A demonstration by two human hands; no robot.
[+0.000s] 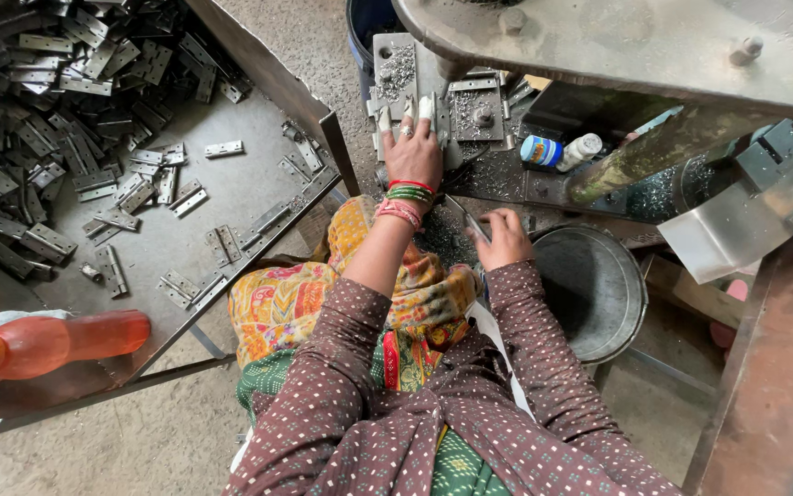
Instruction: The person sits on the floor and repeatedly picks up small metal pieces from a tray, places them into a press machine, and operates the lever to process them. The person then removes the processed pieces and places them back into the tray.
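Your dotted brown sleeves fill the foreground. Beyond them, your left hand (413, 152) lies flat with fingers spread on the grey metal plate (415, 87) of the press bed. Just right of that plate and nearer you, your right hand (504, 241) pinches a thin metal strip (466, 219) above the steel bucket (591, 289). Those spread fingers sit close to the tooling; a slip could catch them, and the shavings could cut.

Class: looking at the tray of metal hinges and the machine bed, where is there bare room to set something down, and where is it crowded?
Bare: the tray floor's right middle, between the hinge pile and raised edge, and inside the metal bucket. Crowded: the tray's upper left, and the machine bed around the left hand, strewn with shavings.
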